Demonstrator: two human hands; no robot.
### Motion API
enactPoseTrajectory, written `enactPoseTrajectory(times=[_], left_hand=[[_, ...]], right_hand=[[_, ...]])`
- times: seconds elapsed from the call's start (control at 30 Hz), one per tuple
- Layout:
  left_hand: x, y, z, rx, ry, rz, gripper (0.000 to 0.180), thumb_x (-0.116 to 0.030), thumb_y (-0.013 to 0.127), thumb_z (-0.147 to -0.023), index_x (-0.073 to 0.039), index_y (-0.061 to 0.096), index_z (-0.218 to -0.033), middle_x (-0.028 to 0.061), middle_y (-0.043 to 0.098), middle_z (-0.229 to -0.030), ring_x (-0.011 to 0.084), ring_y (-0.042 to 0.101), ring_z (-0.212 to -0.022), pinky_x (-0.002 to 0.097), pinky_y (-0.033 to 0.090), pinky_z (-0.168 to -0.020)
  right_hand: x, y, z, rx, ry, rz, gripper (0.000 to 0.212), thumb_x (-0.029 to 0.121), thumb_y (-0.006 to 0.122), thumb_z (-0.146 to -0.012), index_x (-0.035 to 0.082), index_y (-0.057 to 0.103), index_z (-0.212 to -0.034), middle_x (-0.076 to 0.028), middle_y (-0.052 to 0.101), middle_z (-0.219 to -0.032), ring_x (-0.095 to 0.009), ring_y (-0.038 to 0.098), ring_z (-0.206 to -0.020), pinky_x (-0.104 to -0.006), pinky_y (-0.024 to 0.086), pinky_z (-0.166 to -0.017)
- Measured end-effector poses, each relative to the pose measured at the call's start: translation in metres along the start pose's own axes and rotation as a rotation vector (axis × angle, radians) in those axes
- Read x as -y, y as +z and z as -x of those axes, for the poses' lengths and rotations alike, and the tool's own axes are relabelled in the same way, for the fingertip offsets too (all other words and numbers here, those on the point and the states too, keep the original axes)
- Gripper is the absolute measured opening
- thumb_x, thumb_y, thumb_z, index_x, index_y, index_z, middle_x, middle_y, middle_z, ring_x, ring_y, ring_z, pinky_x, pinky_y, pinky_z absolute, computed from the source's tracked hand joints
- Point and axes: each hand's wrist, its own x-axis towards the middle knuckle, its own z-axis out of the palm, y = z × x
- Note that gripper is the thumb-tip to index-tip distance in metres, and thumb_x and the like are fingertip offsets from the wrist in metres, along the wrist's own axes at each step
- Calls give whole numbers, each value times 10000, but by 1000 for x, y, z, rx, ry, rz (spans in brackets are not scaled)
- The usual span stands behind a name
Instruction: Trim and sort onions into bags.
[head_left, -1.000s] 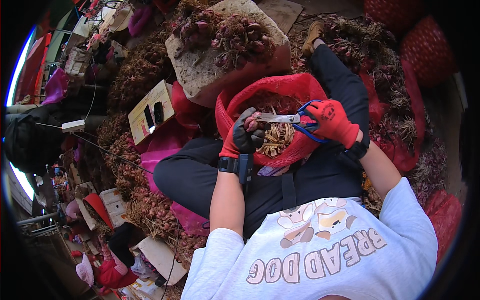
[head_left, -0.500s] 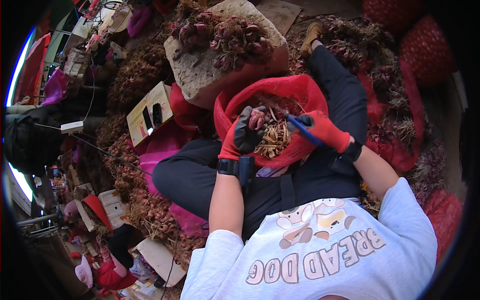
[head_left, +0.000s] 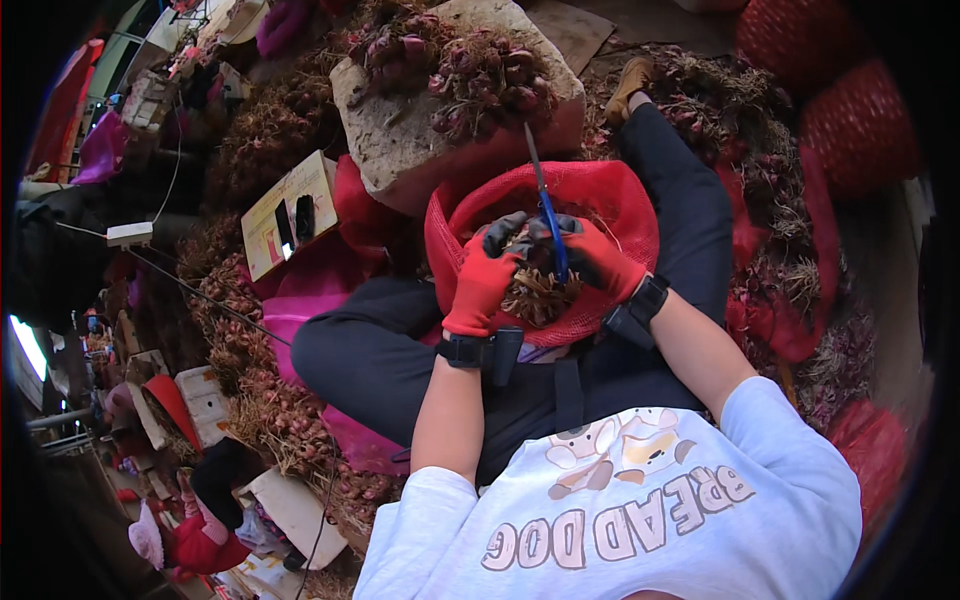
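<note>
In red gloves with dark palms and fingers, my two hands are close together above a red mesh bag (head_left: 640, 205). My right hand (head_left: 592, 255) grips blue-handled scissors (head_left: 548, 212), their narrow blade pointing up and away from me. My left hand (head_left: 487, 272) is curled around a shallot, now mostly hidden by the fingers and the blades' side. Below the hands, dry cut stalks (head_left: 540, 300) lie inside the bag, which sits between my bent legs.
A pale block (head_left: 380, 130) bearing bunches of shallots (head_left: 490, 80) stands beyond the bag. Left of it are a cardboard box (head_left: 265, 235) with dark devices on it and heaped shallots (head_left: 270, 400). Full red mesh sacks (head_left: 860, 130) are at far right. Another person (head_left: 200, 540) sits at lower left.
My right hand has moved left to meet the left hand, and the scissors have swung more upright. My left hand has turned over, covering the shallot that showed before.
</note>
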Motion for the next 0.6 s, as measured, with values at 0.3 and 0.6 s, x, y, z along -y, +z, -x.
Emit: enactPoseTrajectory(times=[0.3, 0.6], left_hand=[[-17, 11, -10, 99, -218, 496, 366, -12, 520, -869, 8, 488, -1234, 63, 575, -1137, 115, 571, -981, 248, 478, -820], [1, -9, -6, 199, -221, 545, 192, -154, 547, -899, -18, 539, -1035, -5, 546, -845, 42, 526, -737, 188, 460, -634]], right_hand=[[-17, -24, -6, -2, -686, 742, 276, 277, 587, -883, 78, 534, -1067, 17, 554, -825, -63, 552, -727, -210, 451, -606], [-2, -8, 7, 148, 79, -297, 186, 248, 553, -894, 108, 511, -1009, 15, 523, -777, -84, 525, -661, -218, 441, -527]])
